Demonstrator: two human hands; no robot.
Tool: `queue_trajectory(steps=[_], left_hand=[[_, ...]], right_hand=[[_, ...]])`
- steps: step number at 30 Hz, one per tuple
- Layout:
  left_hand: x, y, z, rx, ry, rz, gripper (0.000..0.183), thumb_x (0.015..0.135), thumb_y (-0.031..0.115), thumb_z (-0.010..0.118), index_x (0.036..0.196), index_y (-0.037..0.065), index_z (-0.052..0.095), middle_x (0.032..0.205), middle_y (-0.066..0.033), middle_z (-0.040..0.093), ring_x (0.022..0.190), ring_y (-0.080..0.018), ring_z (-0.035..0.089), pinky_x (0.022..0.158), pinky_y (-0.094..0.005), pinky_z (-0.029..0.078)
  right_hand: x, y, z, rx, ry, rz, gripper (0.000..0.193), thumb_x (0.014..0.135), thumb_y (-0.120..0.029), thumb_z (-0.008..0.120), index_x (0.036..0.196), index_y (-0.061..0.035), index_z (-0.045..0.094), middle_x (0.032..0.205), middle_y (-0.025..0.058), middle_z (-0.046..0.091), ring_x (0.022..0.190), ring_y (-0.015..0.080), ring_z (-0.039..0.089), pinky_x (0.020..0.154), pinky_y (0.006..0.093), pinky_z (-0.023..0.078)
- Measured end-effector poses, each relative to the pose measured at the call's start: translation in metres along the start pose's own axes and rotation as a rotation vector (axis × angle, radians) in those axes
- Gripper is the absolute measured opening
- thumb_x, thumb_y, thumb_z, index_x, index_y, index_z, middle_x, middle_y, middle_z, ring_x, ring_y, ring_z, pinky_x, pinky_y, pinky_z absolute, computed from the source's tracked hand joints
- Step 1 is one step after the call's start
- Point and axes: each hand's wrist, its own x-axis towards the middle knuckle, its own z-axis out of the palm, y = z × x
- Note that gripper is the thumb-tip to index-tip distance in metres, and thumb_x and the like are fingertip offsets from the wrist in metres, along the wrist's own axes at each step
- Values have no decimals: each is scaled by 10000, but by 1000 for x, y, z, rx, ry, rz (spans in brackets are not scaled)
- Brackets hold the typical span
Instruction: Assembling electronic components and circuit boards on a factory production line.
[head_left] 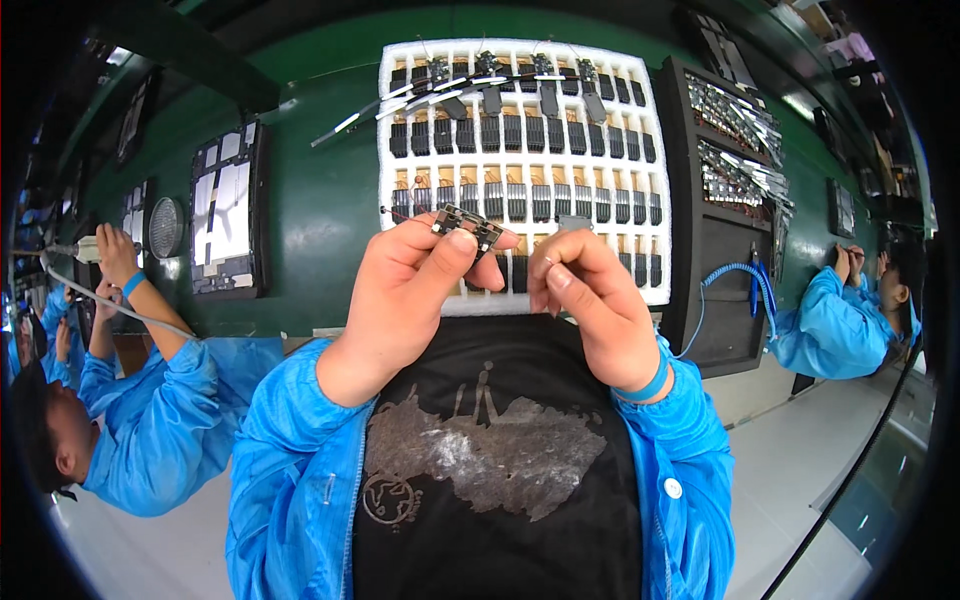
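My left hand (405, 290) is closed on a small black circuit board (468, 226), pinched between thumb and fingers above the near part of a white foam tray (385, 240). A thin dark red wire (397, 212) shows just left of the board. To the right of it, my right hand (597, 310) has thumb and forefinger pressed together, apart from the board. A tiny pale speck shows at those fingertips, too small to name. Rows of black blocks (525, 135) fill the tray's compartments. A small grey flat piece (574, 222) shows just beyond my right hand.
Several boards with black-and-white strips (430, 95) lie across the tray's far rows. At right stands a black compartmented tray (725, 285) with strip bundles and a blue coiled cord (735, 268). At left a dark tray (225, 210) holds silvery parts. Co-workers in blue sit on both sides.
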Motion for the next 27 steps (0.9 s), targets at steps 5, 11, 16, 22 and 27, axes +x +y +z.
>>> queue_trajectory(steps=[5, 11, 16, 22, 27], left_hand=[[-2, 6, 4, -53, 18, -47, 331, 1041, 283, 534, 1101, -14, 668, 996, -80, 695, 845, -145, 610, 794, -310, 494], [-4, 19, 11, -181, 42, -60, 295, 998, 297, 612, 1061, 11, 643, 959, -66, 658, 869, -171, 612, 794, -324, 499], [-5, 23, 17, -287, 76, -36, 280, 951, 285, 687, 1022, 23, 619, 943, -67, 635, 857, -181, 614, 782, -334, 503], [-5, 19, 14, -430, -3, -21, 241, 967, 136, 660, 1177, 24, 619, 1096, -54, 695, 969, -124, 640, 810, -308, 536], [-5, 16, 14, -409, 38, 15, 229, 954, 121, 675, 1155, 22, 629, 1083, -56, 699, 945, -123, 644, 791, -299, 536]], right_hand=[[-1, -4, 5, -148, 136, -70, 77, 983, -66, 599, 1000, -5, 643, 865, 46, 650, 833, 111, 597, 754, 298, 477], [4, -20, 7, -516, 179, -365, 90, 878, 2, 667, 963, -6, 695, 819, 112, 687, 733, 248, 647, 671, 335, 494], [11, -34, 11, -691, 144, -567, 132, 809, 37, 707, 922, -27, 683, 831, 101, 691, 725, 253, 637, 654, 341, 488], [20, -38, 13, -877, 110, -791, 243, 718, 52, 736, 942, -22, 677, 839, 77, 670, 731, 264, 637, 632, 350, 506], [23, -36, 14, -935, 105, -816, 272, 660, 42, 743, 916, -20, 675, 832, 75, 656, 725, 257, 634, 624, 353, 509]])
